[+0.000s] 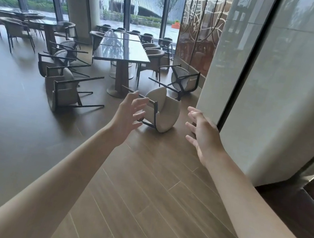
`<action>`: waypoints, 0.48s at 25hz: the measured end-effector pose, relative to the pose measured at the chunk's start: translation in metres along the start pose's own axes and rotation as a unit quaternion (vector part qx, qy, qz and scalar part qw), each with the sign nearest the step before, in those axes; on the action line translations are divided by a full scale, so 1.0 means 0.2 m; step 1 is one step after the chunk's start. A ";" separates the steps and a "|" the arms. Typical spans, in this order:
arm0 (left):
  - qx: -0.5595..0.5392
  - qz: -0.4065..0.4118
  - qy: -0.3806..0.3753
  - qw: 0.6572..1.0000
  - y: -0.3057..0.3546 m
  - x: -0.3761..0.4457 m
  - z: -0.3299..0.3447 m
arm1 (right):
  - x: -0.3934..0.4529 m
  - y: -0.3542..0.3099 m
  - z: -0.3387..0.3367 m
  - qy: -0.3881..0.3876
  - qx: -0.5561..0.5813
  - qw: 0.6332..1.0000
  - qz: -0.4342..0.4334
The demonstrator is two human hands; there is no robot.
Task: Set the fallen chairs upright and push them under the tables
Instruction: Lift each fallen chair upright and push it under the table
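You are holding both hands, left (130, 112) and right (203, 133), wide and empty. A fallen chair (162, 112) is lying between them. No writing is showing.

- From my remote seat, the wood-plank floor (138, 199) carried everything I saw.
- At twelve o'clock, nearest, a pale chair (163, 113) lay tipped over on the planks.
- At one o'clock, a second fallen chair (183, 79) lay just beside the wall.
- At ten o'clock, three more toppled chairs (63, 90) lay close together.
- At eleven o'clock, the long table (121, 50) stood on its pedestal bases, with upright chairs around it.
- Farther off at ten o'clock stood a round table (45, 22).
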State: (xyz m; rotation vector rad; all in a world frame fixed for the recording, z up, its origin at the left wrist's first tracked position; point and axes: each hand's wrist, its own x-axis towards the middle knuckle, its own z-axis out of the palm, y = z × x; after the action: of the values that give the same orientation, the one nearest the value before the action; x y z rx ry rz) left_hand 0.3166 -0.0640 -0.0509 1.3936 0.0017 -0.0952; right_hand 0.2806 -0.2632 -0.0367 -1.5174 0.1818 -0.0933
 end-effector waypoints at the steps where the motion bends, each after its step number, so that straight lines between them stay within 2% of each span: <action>1: 0.004 -0.005 -0.001 1.000 0.01 0.13 0.01 | 0.12 0.00 0.01 0.006 0.001 1.000 0.002; 8: 0.013 -0.025 0.003 1.000 -0.09 0.90 0.15 | 0.86 0.04 -0.06 0.046 0.012 0.998 0.034; 12: 0.031 -0.049 0.000 0.998 -0.20 1.28 0.27 | 1.29 0.10 -0.15 0.038 0.028 0.997 0.066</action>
State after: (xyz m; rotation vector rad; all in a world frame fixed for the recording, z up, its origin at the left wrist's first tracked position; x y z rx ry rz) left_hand 0.5651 -0.1403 -0.0945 1.4549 0.0681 -0.1778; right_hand 0.5283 -0.3362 -0.0744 -1.4434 0.3383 -0.0502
